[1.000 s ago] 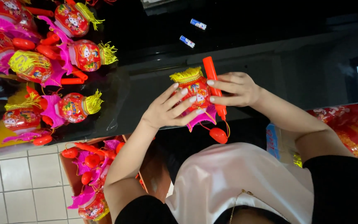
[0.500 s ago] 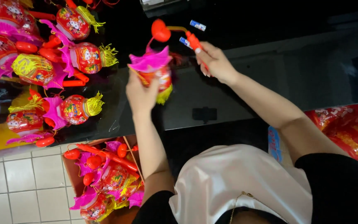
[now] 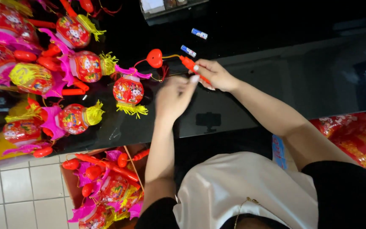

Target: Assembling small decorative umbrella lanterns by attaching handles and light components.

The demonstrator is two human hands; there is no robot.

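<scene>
Red plastic forms the handle stick point(image 3: 190, 65) that your right hand point(image 3: 215, 75) grips; the fingers are clamped around it near its lower end. A thin cord runs from the stick to a red heart-shaped piece point(image 3: 154, 58), and below that sits the small red lantern point(image 3: 128, 90) with a pink ruffled top and a yellow fringe. The lantern rests on the black glossy counter point(image 3: 276, 55), just left of your hands.

Your left hand point(image 3: 175, 96) hovers just beside the right hand, fingers loosely curled and blurred; you cannot tell whether it touches the stick or closes on anything.

Two small cylindrical batteries point(image 3: 199, 33) lie on the counter above your right hand, near each other but apart.

To the left of the lantern, a cluster of finished lanterns point(image 3: 70, 70) of the same kind covers the counter, red bodies with pink ruffles and yellow fringes. Below the counter edge, an open cardboard box point(image 3: 66, 178) on the tiled floor point(image 3: 18, 191) holds more lanterns and red sticks. At the right edge, red printed packaging point(image 3: 356, 135) is stacked.
</scene>
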